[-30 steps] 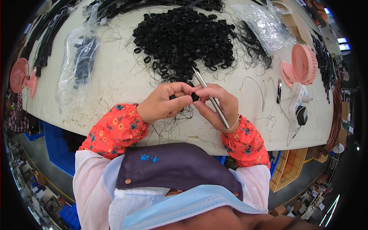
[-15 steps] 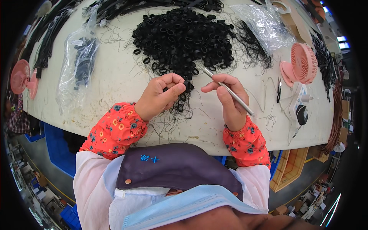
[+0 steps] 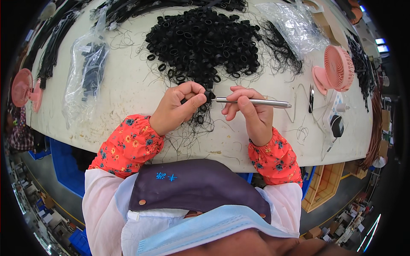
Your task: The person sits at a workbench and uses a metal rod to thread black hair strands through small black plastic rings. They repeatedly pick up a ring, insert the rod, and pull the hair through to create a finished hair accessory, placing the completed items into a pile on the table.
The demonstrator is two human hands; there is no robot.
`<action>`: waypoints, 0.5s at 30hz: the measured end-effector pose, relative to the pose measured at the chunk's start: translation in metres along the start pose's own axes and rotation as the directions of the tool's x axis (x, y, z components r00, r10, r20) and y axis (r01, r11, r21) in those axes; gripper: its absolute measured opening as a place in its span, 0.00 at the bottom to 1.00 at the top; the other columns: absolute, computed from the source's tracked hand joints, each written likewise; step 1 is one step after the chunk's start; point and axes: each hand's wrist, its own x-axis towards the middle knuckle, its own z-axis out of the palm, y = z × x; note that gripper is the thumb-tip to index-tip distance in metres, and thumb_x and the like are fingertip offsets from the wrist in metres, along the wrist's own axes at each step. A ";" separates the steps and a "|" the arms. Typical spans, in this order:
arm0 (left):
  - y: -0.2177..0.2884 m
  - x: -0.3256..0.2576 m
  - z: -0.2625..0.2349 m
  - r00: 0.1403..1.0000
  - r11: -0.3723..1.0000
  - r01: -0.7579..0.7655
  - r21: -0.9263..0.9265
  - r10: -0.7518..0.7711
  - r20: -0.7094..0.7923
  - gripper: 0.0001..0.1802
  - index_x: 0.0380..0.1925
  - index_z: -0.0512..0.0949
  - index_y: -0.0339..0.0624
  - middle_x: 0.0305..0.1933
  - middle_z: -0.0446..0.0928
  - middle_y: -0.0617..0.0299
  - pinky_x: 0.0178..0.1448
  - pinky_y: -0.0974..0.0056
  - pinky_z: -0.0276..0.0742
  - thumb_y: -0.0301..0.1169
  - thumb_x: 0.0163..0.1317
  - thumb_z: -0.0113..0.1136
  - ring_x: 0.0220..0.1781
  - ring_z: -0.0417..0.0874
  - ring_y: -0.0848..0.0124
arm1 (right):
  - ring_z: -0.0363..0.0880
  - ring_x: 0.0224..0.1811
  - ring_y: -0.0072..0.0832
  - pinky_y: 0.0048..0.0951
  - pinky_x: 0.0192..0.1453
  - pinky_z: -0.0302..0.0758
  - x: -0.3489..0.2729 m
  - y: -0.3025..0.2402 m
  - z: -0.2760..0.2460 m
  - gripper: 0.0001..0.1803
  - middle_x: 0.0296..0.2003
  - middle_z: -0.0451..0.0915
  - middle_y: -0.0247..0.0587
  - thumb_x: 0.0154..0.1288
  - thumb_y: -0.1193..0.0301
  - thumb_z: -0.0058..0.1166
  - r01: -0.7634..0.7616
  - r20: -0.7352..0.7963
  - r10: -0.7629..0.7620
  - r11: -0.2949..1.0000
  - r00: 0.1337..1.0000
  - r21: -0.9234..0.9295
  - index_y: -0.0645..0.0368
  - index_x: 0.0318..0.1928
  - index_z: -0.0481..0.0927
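So the tool [image 3: 265, 103] in the right hand [image 3: 252, 106] has swung from a slant to nearly level since the last frame, and its thin tip is now right up at the black loop [image 3: 209, 95] in the left hand [image 3: 181, 104], which has barely budged. Going big to small: there's the pale table [image 3: 124, 91], then a big pile [image 3: 205, 42] of black loops on it, straight ahead of the hands. 2 clear bags sit further out, the left bag [image 3: 87, 72] with dark stuff inside and the right bag [image 3: 292, 27] past a tangle of thread. 2 pink fans next, left fan [image 3: 22, 87] and right fan [image 3: 338, 68], near the table's side edges. Left hand's mostly closed, thumb and index pinching the loop just in front of the pile's near end. Right hand's half curled, tool gripped between thumb and fingers, blunt end pointing right. Can't tell if the tip touches the loop or is inside it. Small dark snips [image 3: 311, 99] lie near the right fan, and loose threads [image 3: 194, 138] are scattered below the left hand.
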 end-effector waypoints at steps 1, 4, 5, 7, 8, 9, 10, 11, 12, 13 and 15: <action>-0.001 0.000 0.000 1.000 1.000 -0.002 -0.009 0.002 0.003 0.12 0.41 0.74 0.37 0.18 0.69 0.74 0.19 0.76 0.57 0.35 0.67 0.57 0.16 0.63 0.87 | 0.79 0.32 0.24 0.26 0.48 0.72 0.000 0.000 0.000 0.14 0.24 0.78 0.37 0.75 0.68 0.42 0.002 0.003 -0.002 1.000 1.000 -0.007 0.67 0.44 0.75; 0.001 0.000 0.000 1.000 1.000 0.012 -0.017 -0.012 0.013 0.12 0.42 0.73 0.38 0.18 0.69 0.74 0.19 0.76 0.57 0.35 0.67 0.57 0.16 0.62 0.87 | 0.79 0.32 0.23 0.26 0.47 0.73 0.000 0.001 -0.001 0.14 0.24 0.78 0.38 0.75 0.67 0.42 0.009 0.004 -0.009 1.000 1.000 0.000 0.67 0.44 0.75; 0.001 -0.001 0.000 1.000 1.000 -0.001 -0.013 0.001 0.013 0.11 0.42 0.73 0.38 0.19 0.69 0.74 0.19 0.76 0.56 0.35 0.67 0.56 0.16 0.62 0.87 | 0.79 0.32 0.23 0.26 0.47 0.73 0.000 0.000 -0.001 0.14 0.24 0.78 0.38 0.75 0.67 0.42 0.008 0.003 -0.008 1.000 1.000 0.004 0.67 0.44 0.75; 0.001 -0.002 0.000 1.000 1.000 -0.026 -0.007 0.026 0.012 0.11 0.41 0.72 0.39 0.21 0.70 0.73 0.19 0.77 0.56 0.35 0.68 0.55 0.16 0.61 0.87 | 0.79 0.32 0.23 0.26 0.47 0.73 0.000 0.000 -0.001 0.14 0.25 0.78 0.38 0.75 0.67 0.42 0.011 -0.017 -0.011 1.000 1.000 0.021 0.67 0.44 0.75; 0.002 -0.001 0.000 0.999 0.999 -0.032 -0.015 0.032 -0.009 0.10 0.41 0.72 0.39 0.24 0.72 0.71 0.19 0.77 0.56 0.35 0.68 0.55 0.15 0.61 0.87 | 0.79 0.32 0.23 0.27 0.46 0.73 0.000 0.000 -0.001 0.14 0.26 0.79 0.38 0.75 0.67 0.42 0.020 -0.034 -0.019 0.999 0.999 0.031 0.67 0.44 0.75; 0.003 0.000 -0.001 0.999 0.999 -0.038 -0.024 0.037 -0.031 0.10 0.40 0.71 0.39 0.26 0.74 0.69 0.18 0.77 0.56 0.35 0.69 0.54 0.15 0.61 0.88 | 0.79 0.32 0.22 0.27 0.46 0.74 0.001 0.002 -0.001 0.14 0.27 0.79 0.38 0.75 0.67 0.42 0.044 -0.062 -0.041 0.998 0.997 0.046 0.66 0.45 0.75; 0.004 0.000 -0.002 0.998 0.999 -0.044 -0.032 0.042 -0.053 0.10 0.40 0.71 0.39 0.29 0.76 0.67 0.18 0.78 0.56 0.35 0.69 0.53 0.15 0.61 0.88 | 0.79 0.33 0.22 0.27 0.46 0.74 0.002 0.003 0.000 0.14 0.27 0.79 0.37 0.75 0.67 0.41 0.069 -0.089 -0.063 0.996 0.994 0.061 0.66 0.45 0.75; 0.005 0.001 -0.003 0.994 0.997 -0.077 -0.023 0.075 -0.083 0.10 0.40 0.71 0.39 0.32 0.77 0.65 0.17 0.78 0.56 0.35 0.69 0.53 0.14 0.61 0.88 | 0.79 0.33 0.23 0.28 0.46 0.74 0.002 0.004 0.001 0.12 0.28 0.79 0.38 0.74 0.68 0.43 0.043 -0.133 -0.044 0.999 0.990 -0.010 0.64 0.45 0.75; 0.007 0.001 -0.004 0.988 0.994 -0.110 -0.012 0.108 -0.112 0.10 0.39 0.70 0.39 0.35 0.78 0.62 0.17 0.78 0.56 0.35 0.69 0.52 0.13 0.61 0.88 | 0.79 0.32 0.25 0.28 0.46 0.74 0.003 0.006 0.004 0.10 0.28 0.79 0.38 0.73 0.70 0.45 0.015 -0.178 -0.029 0.997 0.984 -0.080 0.63 0.46 0.75; 0.007 0.002 -0.005 0.980 0.990 -0.143 0.000 0.141 -0.141 0.10 0.39 0.70 0.39 0.38 0.79 0.60 0.16 0.78 0.57 0.35 0.70 0.51 0.13 0.61 0.88 | 0.79 0.32 0.26 0.29 0.46 0.73 0.003 0.008 0.006 0.09 0.28 0.79 0.39 0.71 0.71 0.47 -0.017 -0.223 -0.016 0.989 0.975 -0.148 0.62 0.46 0.75; 0.005 0.004 -0.011 0.975 0.981 -0.181 -0.072 0.169 -0.142 0.10 0.42 0.69 0.38 0.44 0.79 0.53 0.14 0.78 0.57 0.34 0.69 0.50 0.11 0.62 0.86 | 0.78 0.34 0.32 0.31 0.46 0.73 0.006 0.019 0.006 0.09 0.30 0.79 0.41 0.66 0.75 0.52 0.128 -0.104 -0.218 0.829 0.970 -0.544 0.59 0.46 0.76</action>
